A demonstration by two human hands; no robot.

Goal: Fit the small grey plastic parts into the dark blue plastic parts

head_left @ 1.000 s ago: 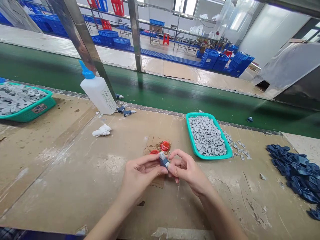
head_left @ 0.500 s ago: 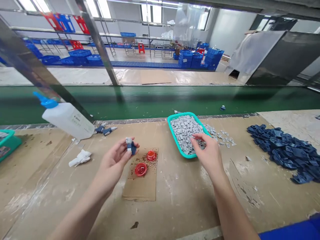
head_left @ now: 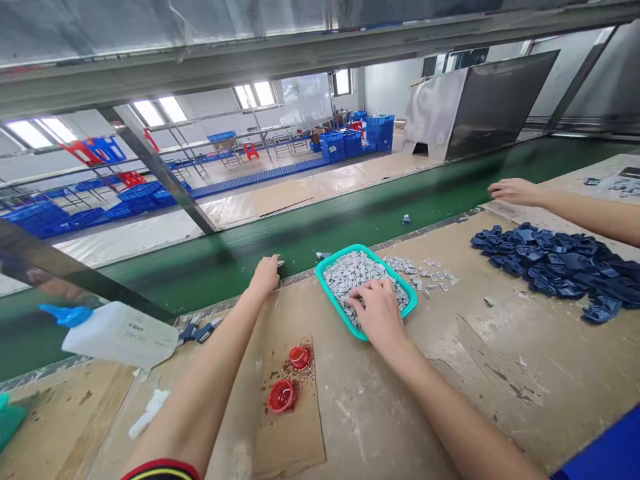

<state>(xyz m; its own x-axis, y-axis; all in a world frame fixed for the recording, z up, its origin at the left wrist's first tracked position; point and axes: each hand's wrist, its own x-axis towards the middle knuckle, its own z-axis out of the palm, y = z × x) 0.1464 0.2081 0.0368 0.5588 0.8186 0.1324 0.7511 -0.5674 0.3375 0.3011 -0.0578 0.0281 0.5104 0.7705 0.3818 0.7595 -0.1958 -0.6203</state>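
My left hand (head_left: 265, 275) is stretched out to the edge of the green conveyor belt (head_left: 350, 227). Its fingers are curled, and a pale bit of a small part (head_left: 280, 263) shows at their tips. My right hand (head_left: 377, 308) lies on the heap of small grey pieces (head_left: 345, 272) in the teal tray (head_left: 325, 287), fingers apart and bent down into them. Two red caps (head_left: 290, 377) sit on a piece of cardboard (head_left: 293, 427) between my arms.
A white squeeze bottle with a blue nozzle (head_left: 117, 332) lies at the left, small blue parts (head_left: 197, 331) beside it. A pile of dark blue parts (head_left: 555, 263) lies at the right. Another person's hand (head_left: 515, 192) rests beyond it. Loose grey pieces (head_left: 430, 270) are scattered behind the tray.
My hands have parted. The left one carried the small blue and grey part out to the belt edge; the right one went to the teal tray and sank onto the grey pieces.
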